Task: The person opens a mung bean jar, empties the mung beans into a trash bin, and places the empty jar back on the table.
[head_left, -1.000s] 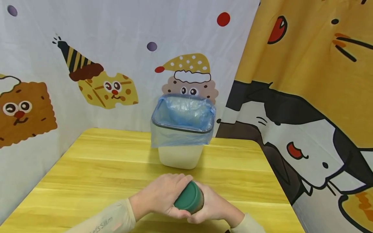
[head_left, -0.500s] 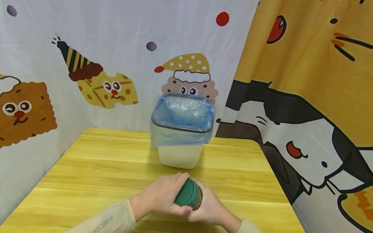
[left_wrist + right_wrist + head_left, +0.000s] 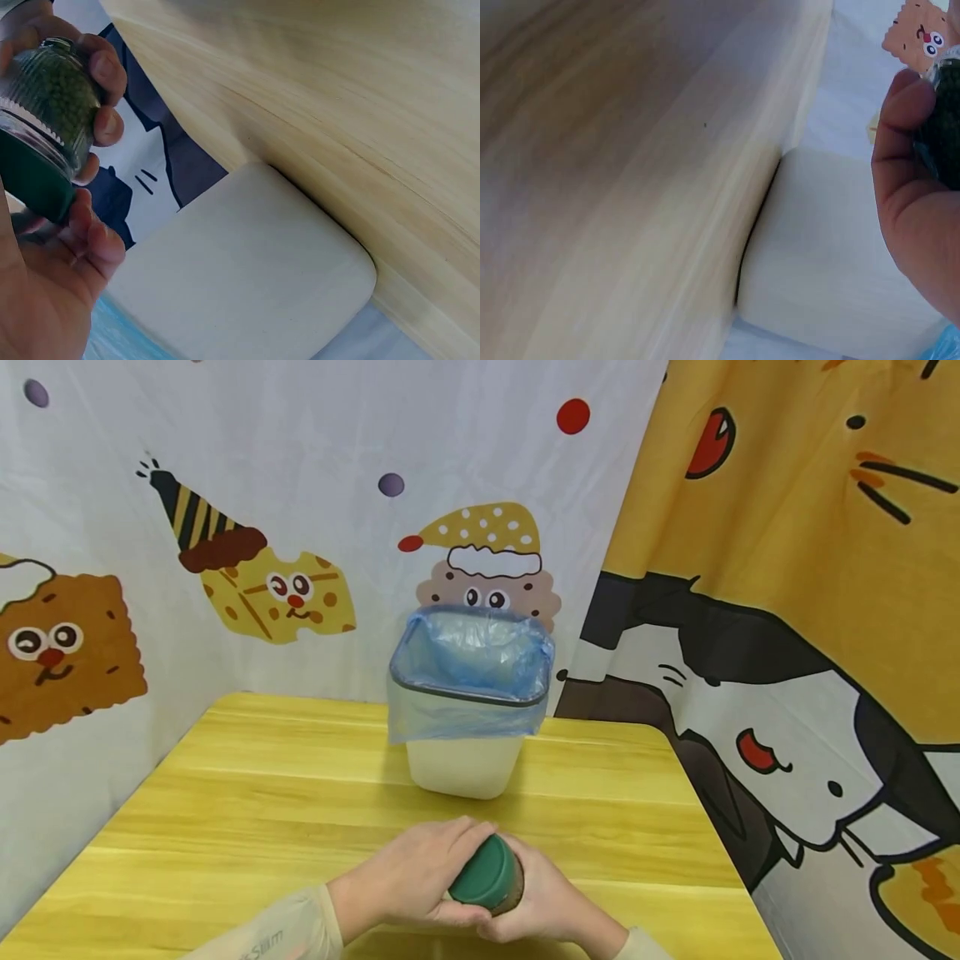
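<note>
A glass jar (image 3: 64, 94) with a green lid (image 3: 483, 870) is held tilted above the front of the table. Small green grains or pellets fill the part of it that shows in the left wrist view. My left hand (image 3: 408, 877) grips the lid from the left, thumb below and fingers over the top. Around the glass body curl the fingers of my right hand (image 3: 551, 897), on the right side. In the right wrist view, that hand and a dark piece of the jar are cut off by the frame's edge.
Behind the hands stands a cream bin (image 3: 461, 768) lined with a blue plastic bag (image 3: 480, 652). It rests on a yellow wood-grain table (image 3: 277, 793). A cartoon-printed curtain (image 3: 300, 427) hangs behind, and another hangs on the right.
Both hands have risen slightly with the jar and come down again. The grip on lid and body stays the same, and the bin has not moved.
</note>
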`<state>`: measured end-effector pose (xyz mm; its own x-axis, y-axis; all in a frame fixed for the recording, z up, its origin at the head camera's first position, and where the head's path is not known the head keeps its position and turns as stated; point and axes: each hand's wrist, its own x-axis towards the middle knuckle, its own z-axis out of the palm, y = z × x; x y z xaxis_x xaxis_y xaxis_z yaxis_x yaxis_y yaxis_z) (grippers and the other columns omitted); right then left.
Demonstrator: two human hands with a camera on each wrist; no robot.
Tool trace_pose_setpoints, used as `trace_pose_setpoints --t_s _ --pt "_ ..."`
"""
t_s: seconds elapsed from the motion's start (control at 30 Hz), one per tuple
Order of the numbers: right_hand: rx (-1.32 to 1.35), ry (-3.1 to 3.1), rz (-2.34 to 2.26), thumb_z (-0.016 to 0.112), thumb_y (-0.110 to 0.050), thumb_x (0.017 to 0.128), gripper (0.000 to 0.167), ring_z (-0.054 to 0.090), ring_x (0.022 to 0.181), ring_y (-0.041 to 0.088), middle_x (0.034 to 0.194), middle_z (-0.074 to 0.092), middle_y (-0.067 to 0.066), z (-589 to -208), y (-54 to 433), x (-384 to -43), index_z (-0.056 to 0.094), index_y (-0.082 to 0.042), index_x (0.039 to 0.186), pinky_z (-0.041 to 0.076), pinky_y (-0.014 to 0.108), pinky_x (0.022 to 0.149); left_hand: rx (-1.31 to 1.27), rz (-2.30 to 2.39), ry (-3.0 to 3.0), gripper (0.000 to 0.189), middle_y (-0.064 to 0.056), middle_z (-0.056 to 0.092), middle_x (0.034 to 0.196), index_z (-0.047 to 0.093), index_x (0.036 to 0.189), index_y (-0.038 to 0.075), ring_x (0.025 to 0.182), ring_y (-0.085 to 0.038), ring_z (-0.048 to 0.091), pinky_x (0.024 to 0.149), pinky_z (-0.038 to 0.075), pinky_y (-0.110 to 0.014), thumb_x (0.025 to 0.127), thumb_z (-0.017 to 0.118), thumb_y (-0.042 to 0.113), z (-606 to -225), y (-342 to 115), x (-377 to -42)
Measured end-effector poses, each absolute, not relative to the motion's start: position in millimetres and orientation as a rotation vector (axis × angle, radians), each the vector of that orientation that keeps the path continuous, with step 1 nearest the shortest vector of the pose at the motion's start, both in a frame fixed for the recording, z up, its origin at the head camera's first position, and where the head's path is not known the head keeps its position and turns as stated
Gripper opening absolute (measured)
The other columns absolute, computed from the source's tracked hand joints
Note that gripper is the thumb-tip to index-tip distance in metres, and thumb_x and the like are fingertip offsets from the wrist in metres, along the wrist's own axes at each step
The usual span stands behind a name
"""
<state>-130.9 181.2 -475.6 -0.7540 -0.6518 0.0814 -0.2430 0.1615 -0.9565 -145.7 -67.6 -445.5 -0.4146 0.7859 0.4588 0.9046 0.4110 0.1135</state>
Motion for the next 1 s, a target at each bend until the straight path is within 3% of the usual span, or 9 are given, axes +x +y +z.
trace_pose_setpoints --t_s 0.13,0.3,0.4,0.5,0.63,0.8,1.0 --pt "-0.808 2.193 -1.612 0.087 -0.016 0.084 0.079 0.071 0.111 0.016 0.134 0.068 0.006 -477 178 -128 0.051 -0.029 0.153 0.062 0.032 0.094 -1.362 -0.510 -2.357 0.081 0.005 0.063 0.109 0.052 0.145 0.009 0.083 -0.003 0.055 0.071 0.052 -0.016 0.096 0.063 0.072 -447 -64 -144" --pt "-0.788 2.253 -1.601 0.088 -0.019 0.084 0.082 0.070 0.113 0.014 0.137 0.067 0.003 -479 176 -129 0.049 -0.031 0.155 0.061 0.031 0.096 -1.242 -0.547 -2.452 0.080 0.008 0.064 0.105 0.054 0.136 0.013 0.080 -0.002 0.055 0.067 0.050 -0.017 0.092 0.062 0.080 -446 -62 -141" --pt "-0.765 2.254 -1.599 0.088 -0.019 0.086 0.081 0.070 0.114 0.014 0.138 0.066 0.002 -480 176 -129 0.048 -0.031 0.155 0.060 0.031 0.097 -1.242 -0.569 -2.507 0.086 0.006 0.066 0.113 0.052 0.141 0.014 0.087 -0.004 0.060 0.071 0.054 -0.020 0.091 0.057 0.084 -445 -63 -140" --pt "-0.783 2.266 -1.586 0.090 -0.019 0.085 0.085 0.069 0.117 0.014 0.140 0.066 0.003 -481 178 -130 0.047 -0.031 0.157 0.059 0.031 0.099 -1.312 -0.580 -2.505 0.095 0.000 0.065 0.136 0.045 0.154 0.014 0.111 -0.012 0.067 0.087 0.061 -0.028 0.091 0.056 0.084 -444 -67 -140" --pt "-0.862 2.274 -1.576 0.093 -0.019 0.082 0.089 0.068 0.118 0.013 0.139 0.066 0.006 -482 180 -131 0.046 -0.028 0.157 0.058 0.031 0.099 -1.438 -0.577 -2.467 0.097 -0.005 0.052 0.161 0.036 0.165 0.012 0.138 -0.020 0.061 0.107 0.059 -0.038 0.095 0.060 0.074 -439 -73 -139" --pt "-0.859 2.214 -1.588 0.092 -0.018 0.082 0.088 0.068 0.118 0.015 0.140 0.065 0.005 -484 180 -130 0.046 -0.029 0.157 0.059 0.032 0.099 -1.486 -0.611 -2.502 0.088 -0.002 0.049 0.163 0.038 0.166 0.016 0.137 -0.018 0.062 0.108 0.059 -0.038 0.097 0.070 0.061 -436 -78 -137" --pt "-0.824 2.212 -1.568 0.091 -0.019 0.082 0.086 0.069 0.116 0.015 0.138 0.066 0.004 -487 179 -129 0.047 -0.031 0.155 0.060 0.031 0.097 -1.410 -0.741 -2.548 0.083 0.001 0.057 0.149 0.046 0.160 0.019 0.123 -0.014 0.067 0.100 0.061 -0.031 0.095 0.075 0.060 -438 -76 -135"
